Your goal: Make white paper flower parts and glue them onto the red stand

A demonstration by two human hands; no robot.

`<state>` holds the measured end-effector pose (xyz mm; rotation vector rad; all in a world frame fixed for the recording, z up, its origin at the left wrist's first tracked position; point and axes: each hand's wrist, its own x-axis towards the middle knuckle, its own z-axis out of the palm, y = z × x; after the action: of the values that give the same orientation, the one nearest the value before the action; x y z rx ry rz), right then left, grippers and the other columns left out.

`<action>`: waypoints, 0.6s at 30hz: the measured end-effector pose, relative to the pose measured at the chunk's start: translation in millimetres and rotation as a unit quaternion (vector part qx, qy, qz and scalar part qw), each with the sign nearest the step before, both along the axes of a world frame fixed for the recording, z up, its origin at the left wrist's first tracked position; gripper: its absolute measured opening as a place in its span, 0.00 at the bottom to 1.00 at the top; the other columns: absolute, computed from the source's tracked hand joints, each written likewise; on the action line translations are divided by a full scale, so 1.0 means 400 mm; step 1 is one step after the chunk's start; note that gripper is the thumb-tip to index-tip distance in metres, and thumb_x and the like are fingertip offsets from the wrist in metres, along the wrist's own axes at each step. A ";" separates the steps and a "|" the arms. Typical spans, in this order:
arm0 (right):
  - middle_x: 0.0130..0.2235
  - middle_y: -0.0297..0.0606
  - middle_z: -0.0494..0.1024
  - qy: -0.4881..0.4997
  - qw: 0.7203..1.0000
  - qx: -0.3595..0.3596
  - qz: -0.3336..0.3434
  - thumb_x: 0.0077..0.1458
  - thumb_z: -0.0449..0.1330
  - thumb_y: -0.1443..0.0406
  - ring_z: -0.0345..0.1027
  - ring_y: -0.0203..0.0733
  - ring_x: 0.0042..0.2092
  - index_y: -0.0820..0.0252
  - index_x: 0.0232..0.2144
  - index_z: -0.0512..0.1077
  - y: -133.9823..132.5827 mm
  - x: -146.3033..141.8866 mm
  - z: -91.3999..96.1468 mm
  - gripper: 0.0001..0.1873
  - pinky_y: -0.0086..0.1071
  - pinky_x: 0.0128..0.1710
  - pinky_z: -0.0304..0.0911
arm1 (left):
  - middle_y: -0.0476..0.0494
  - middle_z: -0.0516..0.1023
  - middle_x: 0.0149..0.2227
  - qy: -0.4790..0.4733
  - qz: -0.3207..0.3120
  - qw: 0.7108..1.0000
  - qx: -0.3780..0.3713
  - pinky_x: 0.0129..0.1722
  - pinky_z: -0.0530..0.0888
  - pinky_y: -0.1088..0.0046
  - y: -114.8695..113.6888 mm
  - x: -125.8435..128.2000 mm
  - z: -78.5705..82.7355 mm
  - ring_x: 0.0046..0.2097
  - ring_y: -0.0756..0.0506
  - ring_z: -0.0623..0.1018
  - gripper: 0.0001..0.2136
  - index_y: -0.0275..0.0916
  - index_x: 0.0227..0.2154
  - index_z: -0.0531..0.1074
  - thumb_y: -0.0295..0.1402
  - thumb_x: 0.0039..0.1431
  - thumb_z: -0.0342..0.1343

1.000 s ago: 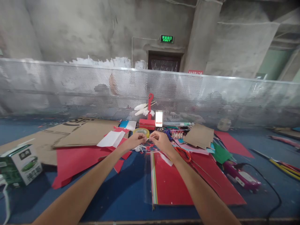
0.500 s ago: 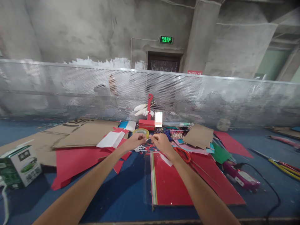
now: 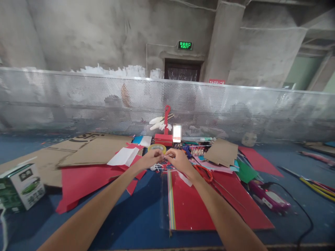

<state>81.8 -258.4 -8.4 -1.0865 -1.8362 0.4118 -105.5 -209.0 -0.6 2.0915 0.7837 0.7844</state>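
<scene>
Over the middle of the blue table, my left hand (image 3: 152,158) and my right hand (image 3: 178,159) meet fingertip to fingertip. Both are closed in a pinch on a thin white strip (image 3: 168,156), which shows only as a small sliver; its material is too small to tell. A roll of yellowish tape (image 3: 157,149) lies just behind my left hand. Beneath the hands are white scraps (image 3: 157,167) and red bits. Red-handled scissors (image 3: 204,173) lie to the right of my right wrist, partly on red sheets (image 3: 193,205).
At left are cardboard sheets (image 3: 96,150), red paper (image 3: 86,184) and a milk carton (image 3: 31,188). A red stand with white petal-like pieces (image 3: 166,120) is behind the hands, before a perforated metal screen (image 3: 214,108). A purple glue gun (image 3: 269,198) with a black cord lies right.
My fingertips have come closer together, and the right hand has shifted slightly left. Less of the white strip shows between them. The things on the table have stayed put.
</scene>
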 end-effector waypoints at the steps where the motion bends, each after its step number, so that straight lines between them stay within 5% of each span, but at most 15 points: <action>1: 0.34 0.36 0.82 0.006 1.000 0.002 0.005 0.57 0.62 0.58 0.77 0.41 0.35 0.58 0.32 0.76 0.000 0.000 0.000 0.09 0.29 0.37 0.67 | 0.49 0.73 0.27 0.000 0.001 1.000 0.003 0.27 0.65 0.74 0.000 0.000 0.001 0.28 0.50 0.70 0.19 0.37 0.29 0.69 0.50 0.55 0.57; 18: 0.30 0.35 0.83 -0.013 0.998 -0.012 -0.058 0.59 0.58 0.62 0.75 0.39 0.32 0.57 0.30 0.78 0.014 0.011 -0.004 0.10 0.28 0.34 0.62 | 0.50 0.69 0.23 0.008 0.045 0.999 0.002 0.26 0.63 0.74 -0.006 -0.007 0.018 0.26 0.50 0.68 0.14 0.37 0.26 0.71 0.44 0.54 0.59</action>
<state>86.3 -252.9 -10.1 -1.2133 -1.7856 0.3537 -108.2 -211.4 6.7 2.0810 0.8896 0.8196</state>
